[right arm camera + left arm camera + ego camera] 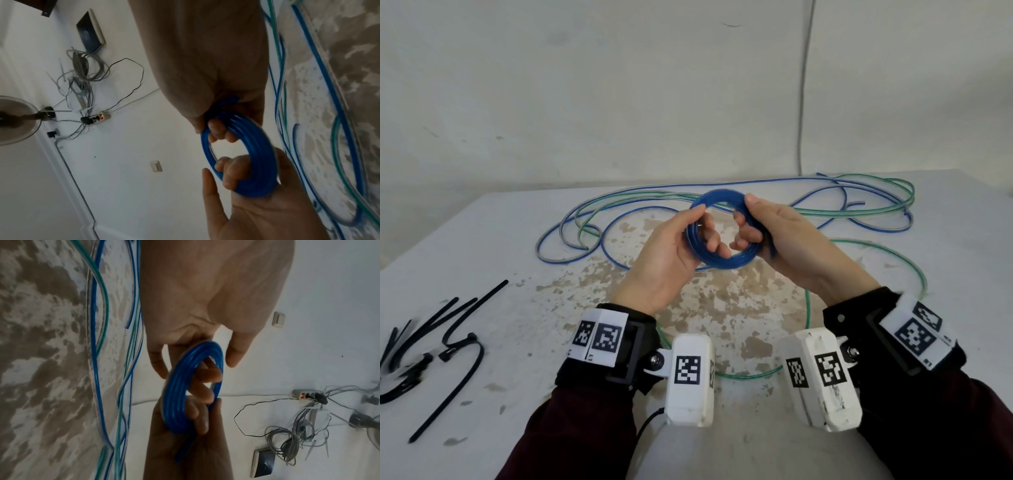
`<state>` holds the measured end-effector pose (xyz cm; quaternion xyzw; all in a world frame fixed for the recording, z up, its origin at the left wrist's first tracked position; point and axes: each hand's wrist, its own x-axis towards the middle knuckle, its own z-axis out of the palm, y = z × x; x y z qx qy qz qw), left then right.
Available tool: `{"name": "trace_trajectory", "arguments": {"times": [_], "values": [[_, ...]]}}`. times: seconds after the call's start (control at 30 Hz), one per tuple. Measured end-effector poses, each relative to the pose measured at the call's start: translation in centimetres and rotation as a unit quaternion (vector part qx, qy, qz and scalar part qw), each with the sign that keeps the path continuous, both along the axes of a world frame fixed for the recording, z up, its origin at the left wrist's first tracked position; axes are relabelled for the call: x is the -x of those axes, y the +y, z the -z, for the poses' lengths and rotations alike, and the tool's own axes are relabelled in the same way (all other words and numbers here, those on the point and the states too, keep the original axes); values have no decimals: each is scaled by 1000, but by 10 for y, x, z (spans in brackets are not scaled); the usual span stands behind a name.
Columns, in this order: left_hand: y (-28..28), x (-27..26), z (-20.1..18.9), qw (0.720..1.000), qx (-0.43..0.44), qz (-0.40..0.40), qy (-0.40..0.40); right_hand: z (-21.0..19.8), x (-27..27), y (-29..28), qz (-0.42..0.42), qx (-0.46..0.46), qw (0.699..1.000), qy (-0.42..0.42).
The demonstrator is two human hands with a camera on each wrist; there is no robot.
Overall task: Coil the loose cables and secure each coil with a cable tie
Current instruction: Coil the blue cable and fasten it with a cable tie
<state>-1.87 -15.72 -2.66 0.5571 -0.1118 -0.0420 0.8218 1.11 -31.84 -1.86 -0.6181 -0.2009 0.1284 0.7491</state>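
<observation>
A tight blue cable coil (726, 264) is held up above the table between both hands. My left hand (703, 226) grips its left side, thumb on the outer rim and fingers curled through the ring. On the right side my right hand (748, 222) grips it the same way, and a short blue tail (772, 248) runs down along that palm. The left wrist view shows the coil (176, 402) edge-on, and the right wrist view shows the coil (257, 162) with fingers of both hands hooked through it. No tie is on the coil.
Loose blue cable (619, 219) and green cable (893, 253) sprawl over the white table (482, 240) behind and under my hands. Several black cable ties (448, 335) lie at the near left. A wall stands close behind the table, with a grey cord (803, 102) running down it.
</observation>
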Motion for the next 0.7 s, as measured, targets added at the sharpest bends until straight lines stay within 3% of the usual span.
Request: {"name": "trace_trajectory", "arguments": {"times": [0.17, 0.33, 0.5, 0.7], "values": [[3, 1, 3, 996, -93, 13, -8, -1, 4, 1, -28, 58, 998, 7], [-4, -2, 5, 996, -68, -49, -27, 0, 4, 3, 26, 54, 998, 25], [-2, -5, 6, 995, 3, -101, -24, 3, 5, 9, -10, 28, 998, 48], [2, -6, 6, 999, 1, -48, 19, 8, 0, 4, -2, 38, 999, 15]]}}
